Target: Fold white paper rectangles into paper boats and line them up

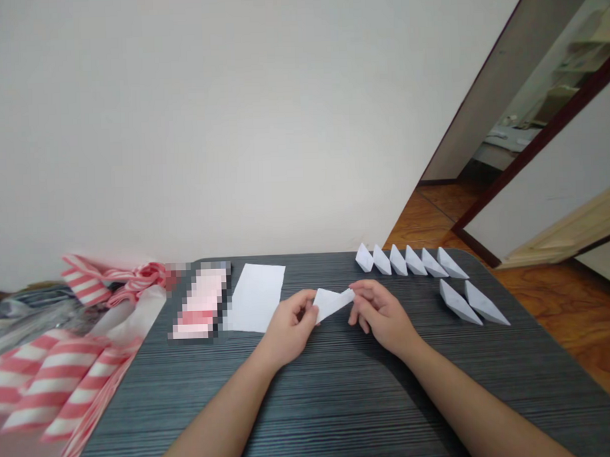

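Bare forearms (216, 418) reach across the dark striped surface (311, 401); L hand (288, 328) pinches left end of a folded white paper triangle (332, 303), held up off surface, and R hand (382, 312) is curled w/ fingertips gripping its right tip. Six paper boats (411, 261) stand in a row beyond, two more (472, 302) just below on R; blank white sheet (255, 297) lies near L hand, blurred pink pack (200, 302) beside it, pink-and-white striped plastic (55, 384) far L.

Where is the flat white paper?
In the head view, the flat white paper lies toward the left of the dark striped table, beside the blurred pink-and-white packet and just beyond the person's left hand.
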A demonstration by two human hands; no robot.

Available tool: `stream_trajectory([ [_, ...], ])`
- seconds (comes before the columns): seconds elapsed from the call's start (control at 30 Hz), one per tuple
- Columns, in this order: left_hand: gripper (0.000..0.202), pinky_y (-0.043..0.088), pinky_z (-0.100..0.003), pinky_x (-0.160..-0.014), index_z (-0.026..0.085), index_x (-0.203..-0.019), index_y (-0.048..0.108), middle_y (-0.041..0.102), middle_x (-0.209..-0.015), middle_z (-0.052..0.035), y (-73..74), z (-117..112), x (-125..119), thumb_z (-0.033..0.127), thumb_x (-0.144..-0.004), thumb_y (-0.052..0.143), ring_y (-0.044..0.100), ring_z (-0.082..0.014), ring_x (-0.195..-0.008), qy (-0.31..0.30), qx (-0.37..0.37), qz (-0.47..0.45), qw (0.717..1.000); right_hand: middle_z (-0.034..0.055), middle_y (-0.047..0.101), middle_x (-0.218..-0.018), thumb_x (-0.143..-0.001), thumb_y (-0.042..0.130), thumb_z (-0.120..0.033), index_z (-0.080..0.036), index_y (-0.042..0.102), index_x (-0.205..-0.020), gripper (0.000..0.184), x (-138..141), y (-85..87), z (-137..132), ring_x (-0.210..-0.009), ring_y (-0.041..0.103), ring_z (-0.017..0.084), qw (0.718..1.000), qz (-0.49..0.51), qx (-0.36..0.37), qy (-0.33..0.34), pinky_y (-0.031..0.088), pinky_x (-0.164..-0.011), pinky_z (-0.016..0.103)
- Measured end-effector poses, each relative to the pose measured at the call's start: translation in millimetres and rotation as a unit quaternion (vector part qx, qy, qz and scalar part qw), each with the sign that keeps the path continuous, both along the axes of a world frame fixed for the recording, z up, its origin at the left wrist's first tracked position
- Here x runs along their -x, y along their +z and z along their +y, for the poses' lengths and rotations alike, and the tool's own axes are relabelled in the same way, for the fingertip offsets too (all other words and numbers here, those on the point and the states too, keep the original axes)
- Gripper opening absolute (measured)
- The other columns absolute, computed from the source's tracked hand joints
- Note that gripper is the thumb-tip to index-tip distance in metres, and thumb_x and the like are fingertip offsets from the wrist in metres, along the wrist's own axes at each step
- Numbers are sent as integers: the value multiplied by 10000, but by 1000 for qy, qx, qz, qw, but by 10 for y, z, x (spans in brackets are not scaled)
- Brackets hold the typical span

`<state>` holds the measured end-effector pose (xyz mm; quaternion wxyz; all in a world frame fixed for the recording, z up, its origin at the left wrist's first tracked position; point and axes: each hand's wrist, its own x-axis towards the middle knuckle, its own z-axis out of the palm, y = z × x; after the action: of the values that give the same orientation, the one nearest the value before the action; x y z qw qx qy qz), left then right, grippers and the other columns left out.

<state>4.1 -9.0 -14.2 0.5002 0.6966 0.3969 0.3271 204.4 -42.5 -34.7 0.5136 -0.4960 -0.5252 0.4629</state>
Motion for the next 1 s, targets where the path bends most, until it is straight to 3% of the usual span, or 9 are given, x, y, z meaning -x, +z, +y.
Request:
stream_trajectory([
  [0.13,290,361,-231,-597,177,-1095,580,547,-673,5,14,3,5,256,-861,428,495,-128,-633,-4,-28,22,999,-10,596,-631,-868,497,-329,-192,503,-1013,199,-9,11,-10,-391,422,73,999,-43,8,5,326,-369,198],
  [0.27,292,357,-230,-586,182,-1097,585,539,-658,9,19,1,1,255,-862,429,487,-126,-619,-4,-47,44,998,54,616,-920,-841,543,-302,-189,523,-907,132,-7,41,-5,-559,531,93,999,-35,-16,17,372,-432,208],
  [0.33,292,360,-229,-588,182,-1095,589,551,-683,2,20,-1,-1,259,-863,430,490,-126,-628,-3,-54,47,997,56,594,-966,-833,559,-283,-184,507,-867,116,-6,44,1,-608,540,94,999,-24,-24,27,374,-457,207],
  [0.53,296,390,-223,-586,197,-1103,588,557,-684,4,-9,6,-12,280,-878,415,506,-117,-619,-8,-35,38,999,-24,534,-627,-841,556,-272,-176,484,-825,121,-27,37,21,-552,482,95,998,-48,12,44,358,-511,216],
  [0.83,302,472,-245,-626,168,-1079,606,611,-672,-12,-32,40,-29,273,-884,401,578,-123,-602,12,-8,23,1000,-36,517,-625,-821,571,-282,-186,488,-851,131,-35,-5,39,-548,487,103,997,-53,22,42,376,-541,232],
  [1.0,281,488,-261,-667,159,-1055,600,645,-722,-27,-28,18,-32,287,-873,428,609,-133,-638,8,20,-6,1000,-25,535,-617,-834,551,-293,-179,539,-827,114,-60,-7,27,-566,479,112,993,-115,15,37,367,-556,238],
])
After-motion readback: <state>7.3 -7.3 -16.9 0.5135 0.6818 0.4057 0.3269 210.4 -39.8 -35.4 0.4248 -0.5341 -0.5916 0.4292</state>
